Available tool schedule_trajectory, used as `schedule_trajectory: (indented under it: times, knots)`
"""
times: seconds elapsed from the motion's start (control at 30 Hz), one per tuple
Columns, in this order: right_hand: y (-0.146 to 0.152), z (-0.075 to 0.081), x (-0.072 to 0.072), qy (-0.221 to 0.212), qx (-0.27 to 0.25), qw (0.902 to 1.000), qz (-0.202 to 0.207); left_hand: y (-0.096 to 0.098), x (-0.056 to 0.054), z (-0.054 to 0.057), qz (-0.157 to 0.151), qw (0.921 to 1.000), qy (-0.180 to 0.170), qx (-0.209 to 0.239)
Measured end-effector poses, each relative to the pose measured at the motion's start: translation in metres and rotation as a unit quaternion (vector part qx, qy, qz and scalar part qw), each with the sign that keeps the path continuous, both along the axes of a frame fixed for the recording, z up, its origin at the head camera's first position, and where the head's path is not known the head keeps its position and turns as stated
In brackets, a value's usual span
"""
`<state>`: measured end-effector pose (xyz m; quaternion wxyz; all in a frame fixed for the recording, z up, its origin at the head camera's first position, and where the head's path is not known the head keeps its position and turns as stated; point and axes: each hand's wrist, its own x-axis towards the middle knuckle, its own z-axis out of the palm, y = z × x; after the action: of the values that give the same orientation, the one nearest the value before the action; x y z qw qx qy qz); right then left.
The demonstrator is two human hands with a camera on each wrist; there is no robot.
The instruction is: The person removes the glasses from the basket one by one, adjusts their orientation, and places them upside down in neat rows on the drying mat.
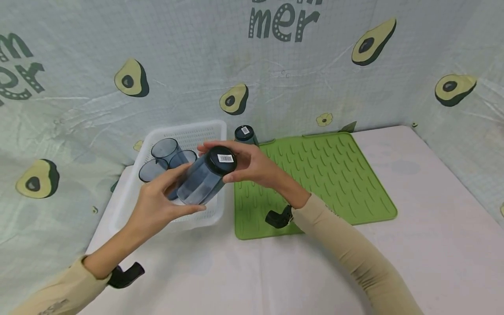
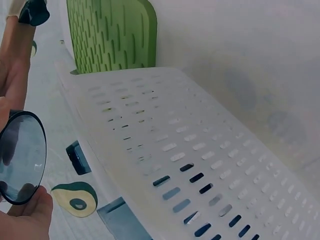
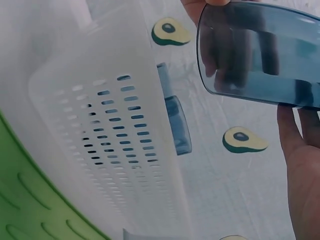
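A blue-tinted drinking glass [image 1: 200,183] is held up tilted over the front right part of the white basket [image 1: 221,201]. Its dark base, with a white barcode sticker, points up and to the right. My left hand [image 1: 159,197] grips the rim end, thumb below and fingers behind the glass. Around the base end curl the fingers of my right hand [image 1: 253,164]. From the left wrist view the round rim of the glass [image 2: 44,150] shows; the right wrist view has its see-through side [image 3: 260,55]. Several similar glasses [image 1: 165,148] stand rim up in the basket, partly hidden by my left hand.
Right of the basket lies a green ridged drying mat [image 1: 323,175] on the white-covered table [image 1: 252,271]. Another blue glass [image 1: 246,134] stands upside down at the mat's far left corner. An avocado-print sheet [image 1: 189,65] hangs behind the table.
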<state>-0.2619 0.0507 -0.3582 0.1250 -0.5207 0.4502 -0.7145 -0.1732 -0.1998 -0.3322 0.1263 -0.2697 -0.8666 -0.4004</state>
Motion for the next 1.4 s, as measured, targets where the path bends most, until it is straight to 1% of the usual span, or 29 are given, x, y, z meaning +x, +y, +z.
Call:
schedule_trajectory:
  times: [0.13, 0.23, 0.37, 0.5, 0.63, 0.7, 0.77, 0.87, 0.97, 1.07, 1.1, 1.17, 1.27, 1.4]
  knots:
    - [-0.002, 0.003, 0.002, 0.033, 0.006, 0.9994, -0.004, 0.0, 0.004, -0.001, 0.008, 0.9999, -0.009, -0.004]
    - [-0.003, 0.006, 0.005, 0.043, 0.013, 0.9989, -0.017, 0.001, 0.007, -0.002, 0.024, 0.9996, -0.015, -0.005]
    - [-0.009, 0.011, 0.011, 0.019, 0.023, 0.9984, -0.048, 0.005, 0.009, -0.004, 0.054, 0.9968, -0.048, 0.035]
    - [-0.018, 0.016, 0.016, -0.026, 0.015, 0.9968, -0.074, 0.011, 0.01, -0.005, 0.073, 0.989, -0.088, 0.093]
    - [-0.021, 0.018, 0.019, -0.064, -0.005, 0.9955, -0.069, 0.015, 0.013, -0.006, 0.082, 0.9842, -0.104, 0.117]
    - [-0.018, 0.017, 0.02, -0.066, -0.01, 0.9953, -0.071, 0.019, 0.014, -0.008, 0.084, 0.9835, -0.106, 0.12]
    - [-0.014, 0.016, 0.021, -0.058, -0.014, 0.9951, -0.079, 0.024, 0.014, -0.01, 0.079, 0.9837, -0.106, 0.122]
    - [0.0, 0.016, 0.022, -0.032, -0.015, 0.9937, -0.107, 0.035, 0.008, -0.011, 0.061, 0.9876, -0.1, 0.104]
    - [0.017, 0.018, 0.024, -0.014, -0.007, 0.9907, -0.135, 0.045, -0.001, -0.01, 0.042, 0.9934, -0.087, 0.062]
    - [0.031, 0.021, 0.027, 0.001, 0.003, 0.9884, -0.152, 0.05, -0.007, -0.007, 0.031, 0.9964, -0.076, 0.023]
    - [0.034, 0.023, 0.028, 0.007, 0.007, 0.9879, -0.155, 0.05, -0.007, -0.005, 0.032, 0.9968, -0.073, 0.011]
    - [0.045, 0.027, 0.029, 0.018, 0.013, 0.9852, -0.17, 0.049, -0.012, -0.001, 0.026, 0.9972, -0.07, -0.008]
    - [0.061, 0.033, 0.031, 0.033, 0.019, 0.979, -0.2, 0.042, -0.021, 0.008, 0.032, 0.9965, -0.064, -0.044]
    - [0.088, 0.037, 0.033, 0.038, 0.015, 0.9662, -0.255, 0.034, -0.04, 0.021, 0.036, 0.9934, -0.059, -0.092]
